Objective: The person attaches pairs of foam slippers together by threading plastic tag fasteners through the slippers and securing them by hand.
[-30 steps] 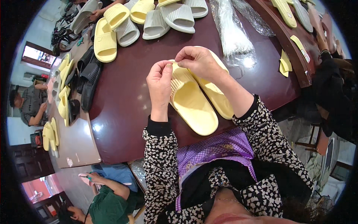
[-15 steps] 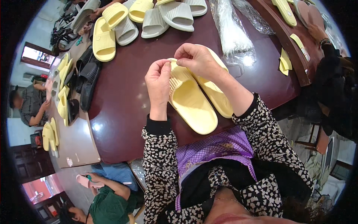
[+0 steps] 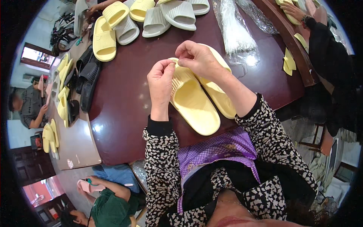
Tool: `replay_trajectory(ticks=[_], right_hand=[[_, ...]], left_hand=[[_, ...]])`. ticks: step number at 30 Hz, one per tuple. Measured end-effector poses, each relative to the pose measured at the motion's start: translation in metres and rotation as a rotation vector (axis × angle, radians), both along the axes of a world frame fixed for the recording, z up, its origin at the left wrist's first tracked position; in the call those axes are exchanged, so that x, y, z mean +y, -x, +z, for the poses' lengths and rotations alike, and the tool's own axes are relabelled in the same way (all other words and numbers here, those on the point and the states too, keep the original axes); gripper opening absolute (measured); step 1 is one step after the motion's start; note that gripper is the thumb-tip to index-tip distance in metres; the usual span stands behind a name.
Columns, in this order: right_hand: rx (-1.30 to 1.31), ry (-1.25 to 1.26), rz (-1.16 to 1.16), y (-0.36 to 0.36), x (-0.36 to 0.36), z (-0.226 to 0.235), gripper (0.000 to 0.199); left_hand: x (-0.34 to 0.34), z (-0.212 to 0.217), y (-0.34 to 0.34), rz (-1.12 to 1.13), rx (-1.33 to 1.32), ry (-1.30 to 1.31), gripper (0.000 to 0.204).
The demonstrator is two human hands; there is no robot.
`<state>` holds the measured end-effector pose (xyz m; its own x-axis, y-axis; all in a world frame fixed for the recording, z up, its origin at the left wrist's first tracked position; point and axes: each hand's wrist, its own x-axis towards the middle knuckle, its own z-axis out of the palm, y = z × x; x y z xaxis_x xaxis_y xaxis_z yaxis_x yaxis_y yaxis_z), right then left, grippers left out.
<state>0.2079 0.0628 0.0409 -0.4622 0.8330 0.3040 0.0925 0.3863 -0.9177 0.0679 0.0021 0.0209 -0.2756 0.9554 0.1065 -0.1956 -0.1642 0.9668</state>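
Observation:
A pair of pale yellow slippers lies in front of me, the left slipper point(image 3: 196, 109) beside the right slipper point(image 3: 221, 99). Over the far end of the left one, my left hand point(image 3: 160, 85) has its thumb and forefinger pressed together. Close by on its right, my right hand point(image 3: 200, 59) is pinched as well, with its fingers curled. Whatever thin thing the fingertips may hold is too small to make out. My right hand and wrist hide part of the right slipper.
Yellow and grey slippers point(image 3: 179, 16) cluster at the far side of the dark red table point(image 3: 128, 113). A clear bag of thin white strips point(image 3: 240, 38) lies far right, near yellow scraps point(image 3: 289, 62). Black slippers point(image 3: 87, 85) line the left. Co-workers handle slippers on both sides.
My right hand's fingers have lifted slightly, while both hands stay over the slipper's far end. At the far right, a co-worker's hand has shifted up onto a yellow slipper.

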Motion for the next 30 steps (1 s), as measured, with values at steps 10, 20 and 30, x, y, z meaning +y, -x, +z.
replay_trajectory(ticks=[10, 20, 30], right_hand=[[-0.033, -0.078, 0.020, 0.000, -0.003, 0.005, 0.018], [0.020, -0.158, -0.099, -0.014, -0.006, 0.021, 0.015], [-0.600, -0.157, -0.179, -0.055, -0.064, 0.018, 0.021]], left_hand=[[-0.002, 0.000, 0.007, -0.110, -0.119, 0.032, 0.008], [0.005, -0.006, 0.015, -0.033, -0.142, -0.031, 0.009], [0.007, -0.001, 0.023, 0.354, -0.067, -0.060, 0.013]])
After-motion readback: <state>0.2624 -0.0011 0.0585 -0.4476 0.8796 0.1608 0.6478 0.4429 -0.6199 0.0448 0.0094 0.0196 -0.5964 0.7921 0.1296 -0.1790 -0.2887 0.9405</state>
